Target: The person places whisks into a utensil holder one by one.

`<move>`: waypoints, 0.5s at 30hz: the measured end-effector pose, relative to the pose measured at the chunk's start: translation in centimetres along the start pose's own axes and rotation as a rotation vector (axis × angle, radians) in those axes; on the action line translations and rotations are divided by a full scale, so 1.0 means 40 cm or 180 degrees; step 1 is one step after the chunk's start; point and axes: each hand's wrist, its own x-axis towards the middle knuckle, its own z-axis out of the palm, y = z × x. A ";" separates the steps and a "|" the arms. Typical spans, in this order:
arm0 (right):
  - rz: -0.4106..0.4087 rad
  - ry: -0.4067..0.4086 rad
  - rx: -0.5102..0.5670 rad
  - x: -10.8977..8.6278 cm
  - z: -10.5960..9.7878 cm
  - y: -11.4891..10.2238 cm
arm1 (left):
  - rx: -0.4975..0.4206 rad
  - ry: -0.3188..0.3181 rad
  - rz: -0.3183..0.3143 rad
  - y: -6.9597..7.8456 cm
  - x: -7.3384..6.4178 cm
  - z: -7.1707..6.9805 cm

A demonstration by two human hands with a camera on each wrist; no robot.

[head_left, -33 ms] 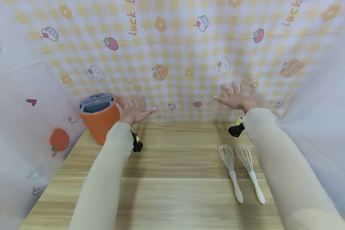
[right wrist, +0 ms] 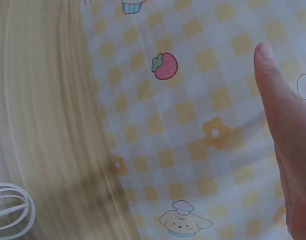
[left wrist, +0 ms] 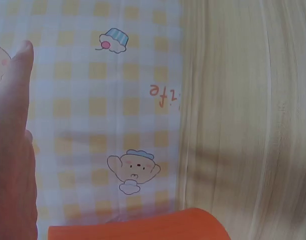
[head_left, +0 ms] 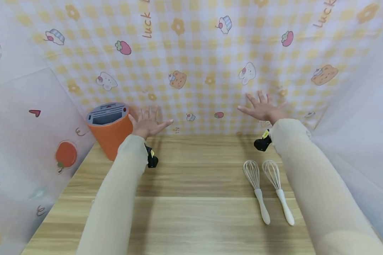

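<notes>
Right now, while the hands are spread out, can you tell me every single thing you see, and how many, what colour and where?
Container: 1, orange with grey top, back left of the table
Whisks: 2, white, side by side on the table's right
Table: 1, light wood-brown, below the arms
Checked cloth: 1, yellow and white with printed pictures, behind the table
Side sheets: 2, white, one each side
Wrist cameras: 2, black and yellow, one at each wrist
Sleeves: 2, cream, over the table
Left hand: 1, bare, beside the container
Right hand: 1, bare, before the cloth, beyond the whisks
</notes>
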 end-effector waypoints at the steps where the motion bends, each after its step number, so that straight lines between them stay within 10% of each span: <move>1: 0.0002 0.0000 0.0000 -0.001 -0.001 0.002 | 0.0014 0.0005 -0.0001 0.001 0.000 0.000; 7: -0.0118 0.0106 0.0075 -0.010 -0.015 0.019 | 0.0040 0.0142 0.0166 0.009 -0.003 -0.012; 15: -0.0510 0.0864 0.0394 -0.027 -0.066 -0.019 | -0.0314 0.0788 0.0460 0.013 -0.026 -0.077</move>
